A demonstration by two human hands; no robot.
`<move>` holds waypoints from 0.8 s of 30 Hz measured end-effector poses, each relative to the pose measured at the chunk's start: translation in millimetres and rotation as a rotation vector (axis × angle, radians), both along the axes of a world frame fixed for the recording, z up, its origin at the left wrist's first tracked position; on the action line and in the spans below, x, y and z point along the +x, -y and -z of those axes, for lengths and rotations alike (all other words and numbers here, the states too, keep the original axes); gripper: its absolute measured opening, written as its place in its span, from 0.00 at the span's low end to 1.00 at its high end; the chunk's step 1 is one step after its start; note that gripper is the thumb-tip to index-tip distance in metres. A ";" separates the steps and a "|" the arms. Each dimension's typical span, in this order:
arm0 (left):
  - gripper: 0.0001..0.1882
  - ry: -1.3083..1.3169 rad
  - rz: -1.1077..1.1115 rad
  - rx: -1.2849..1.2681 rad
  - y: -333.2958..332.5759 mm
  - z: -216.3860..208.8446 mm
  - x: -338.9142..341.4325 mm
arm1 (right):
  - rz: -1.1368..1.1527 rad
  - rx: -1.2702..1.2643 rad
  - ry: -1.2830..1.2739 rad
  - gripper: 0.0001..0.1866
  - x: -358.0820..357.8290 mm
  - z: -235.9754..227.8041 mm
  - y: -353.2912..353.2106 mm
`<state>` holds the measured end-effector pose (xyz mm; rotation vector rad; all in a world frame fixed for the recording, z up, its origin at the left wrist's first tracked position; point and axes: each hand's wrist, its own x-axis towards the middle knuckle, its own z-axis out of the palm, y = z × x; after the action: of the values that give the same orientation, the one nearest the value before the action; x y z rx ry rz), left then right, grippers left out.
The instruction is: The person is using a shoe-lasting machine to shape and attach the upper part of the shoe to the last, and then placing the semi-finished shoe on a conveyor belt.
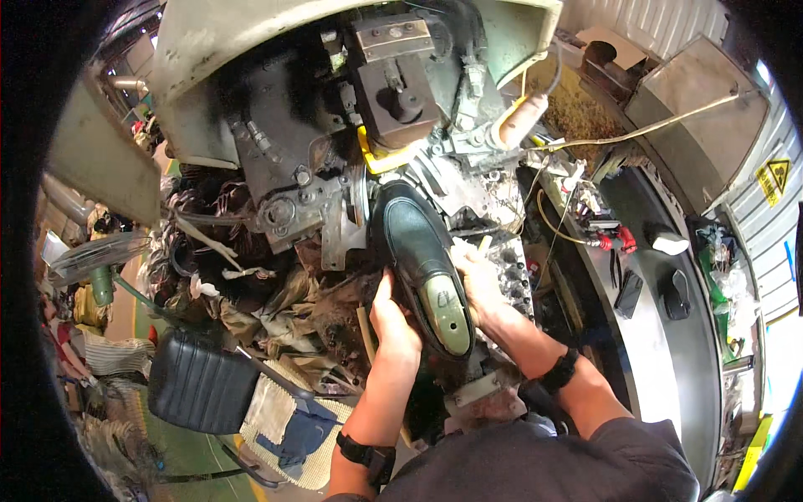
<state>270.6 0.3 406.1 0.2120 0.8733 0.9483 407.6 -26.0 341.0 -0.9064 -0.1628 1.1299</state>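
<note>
A black leather slip-on shoe (411, 227) is held between my two hands, its toe pointing away from me toward the machine. A greenish shoe last (447, 314) with a small dark hole fills its opening at the heel end. My left hand (395, 325) is closed along the shoe's left side, and my right hand (483, 289) grips its right side near the opening. A short pale yellow stick-like piece (484, 244) shows by my right fingers; I cannot tell whether I hold it. The toe is close to the machine's metal working parts (360, 201).
The grimy machine's dark metal block (393, 96) rises ahead, with a yellow part (381, 157) beneath it. On the right, a curved bench or conveyor (661, 360) carries dark shoe-like pieces (676, 293). A black-backed chair (196, 381) stands lower left beside heaped scraps (293, 314).
</note>
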 end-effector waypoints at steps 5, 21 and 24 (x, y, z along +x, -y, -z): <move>0.19 0.108 -0.006 -0.021 -17.2 8.6 7.4 | 0.013 -0.012 0.028 0.26 5.7 3.3 -13.5; 0.20 0.133 -0.056 -0.061 -28.0 25.3 16.5 | -0.017 0.058 -0.074 0.20 11.2 20.3 -24.1; 0.20 0.186 -0.058 -0.014 -33.3 51.5 13.7 | 0.018 0.039 -0.055 0.19 9.1 24.6 -26.4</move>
<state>284.3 33.5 354.6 0.0851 0.7174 0.9993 416.8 0.5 316.4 -0.8399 -0.1311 1.1296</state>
